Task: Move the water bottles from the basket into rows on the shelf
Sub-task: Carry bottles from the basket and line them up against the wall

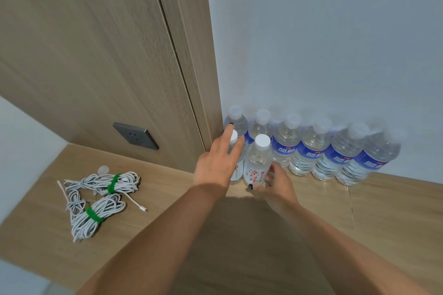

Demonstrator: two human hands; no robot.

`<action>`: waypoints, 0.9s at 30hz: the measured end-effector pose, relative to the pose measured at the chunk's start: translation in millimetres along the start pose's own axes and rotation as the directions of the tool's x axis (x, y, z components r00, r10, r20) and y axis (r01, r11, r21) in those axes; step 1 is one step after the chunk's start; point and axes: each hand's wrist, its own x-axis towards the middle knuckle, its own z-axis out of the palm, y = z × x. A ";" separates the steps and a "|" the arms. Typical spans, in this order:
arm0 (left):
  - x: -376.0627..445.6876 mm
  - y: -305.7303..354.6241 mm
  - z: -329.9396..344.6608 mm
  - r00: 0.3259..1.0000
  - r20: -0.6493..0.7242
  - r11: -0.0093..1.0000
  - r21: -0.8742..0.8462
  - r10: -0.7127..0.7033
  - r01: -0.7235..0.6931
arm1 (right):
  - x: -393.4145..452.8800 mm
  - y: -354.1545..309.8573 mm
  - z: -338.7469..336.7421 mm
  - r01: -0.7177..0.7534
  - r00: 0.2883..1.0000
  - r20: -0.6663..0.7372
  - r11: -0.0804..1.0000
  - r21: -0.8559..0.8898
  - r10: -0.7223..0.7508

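Several clear water bottles with blue labels [309,148] stand in a row against the white wall on the wooden shelf [383,211]. In front of that row stand two bottles with red print. My left hand [219,163] reaches over the left one [236,172], fingers spread, touching or nearly touching it and mostly hiding it. My right hand [275,185] wraps the lower part of the right red-print bottle [257,163], which stands upright on the shelf. The basket is out of view.
Two bundles of white cable [100,199] tied with green straps lie on the shelf at the left. A grey wall socket [135,136] sits in the wooden panel [96,55] behind. The panel's edge meets the wall right beside the leftmost bottle.
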 end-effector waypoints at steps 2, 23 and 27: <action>-0.4 0.8 -0.4 0.999 -0.049 1.000 -0.008 -0.014 0.013 | 0.4 -0.9 2.8 0.019 1.000 -0.022 1.000 -0.013 -0.020; -22.4 1.4 -14.8 0.993 -0.099 0.993 -0.088 0.071 -0.080 | -20.5 -23.7 -31.4 0.330 0.944 0.104 0.919 -0.214 -0.314; -45.3 -1.4 -13.1 0.976 -0.187 0.959 -0.237 0.109 -0.153 | -36.7 -7.7 -40.9 0.387 0.921 0.227 0.825 -0.412 -0.318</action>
